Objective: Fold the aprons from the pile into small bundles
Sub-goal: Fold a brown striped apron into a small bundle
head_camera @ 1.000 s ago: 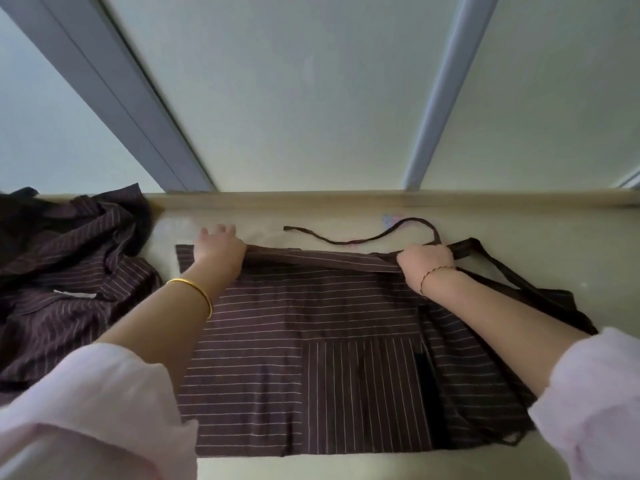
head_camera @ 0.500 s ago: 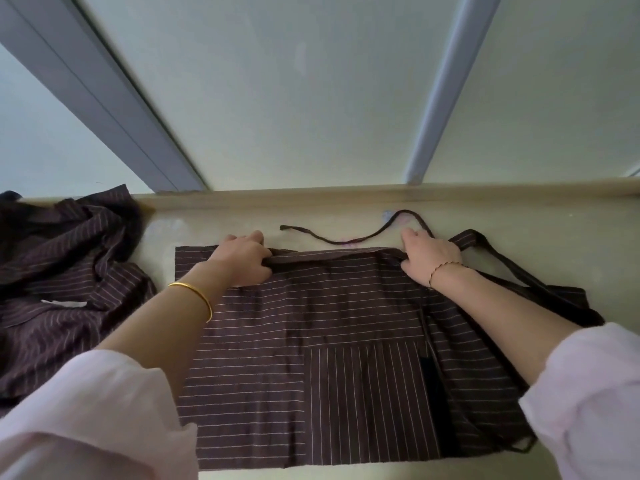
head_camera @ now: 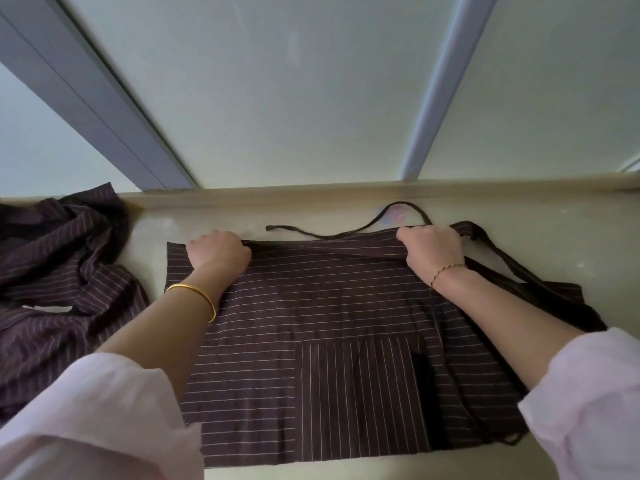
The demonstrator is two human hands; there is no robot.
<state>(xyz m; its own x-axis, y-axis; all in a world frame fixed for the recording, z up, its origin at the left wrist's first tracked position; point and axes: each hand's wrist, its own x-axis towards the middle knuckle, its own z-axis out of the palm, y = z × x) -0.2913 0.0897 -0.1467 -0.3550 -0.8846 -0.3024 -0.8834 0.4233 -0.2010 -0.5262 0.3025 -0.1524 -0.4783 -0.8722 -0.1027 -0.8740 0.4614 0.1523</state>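
Beige counter (head_camera: 554, 244) holds the striped apron (head_camera: 311, 306) spread flat; left grip (head_camera: 218, 251) and right grip (head_camera: 433, 251) both clench its far edge, probably to fold it evenly.

Apron (head_camera: 329, 299) on the table: dark brown, thin pale pinstripes running across. Pocket patch (head_camera: 356, 393): same cloth, stripes turned vertical. Straps (head_camera: 502, 258): plain dark brown. Pile (head_camera: 59, 258) at left: same dark brown with pale pinstripes, stripes going every way in the folds. Small white label (head_camera: 46, 309) on it. Table (head_camera: 554, 237): pale beige, glossy, with a faint pink-blue smudge (head_camera: 394, 214) near the far edge. Panels behind (head_camera: 294, 98): flat pale grey-green. Frame bars (head_camera: 443, 88): grey-blue. Sleeves (head_camera: 97, 417): pale pink, plain. Left wrist: plain gold bangle (head_camera: 194, 295). Right wrist: thin gold chain bracelet (head_camera: 446, 271).
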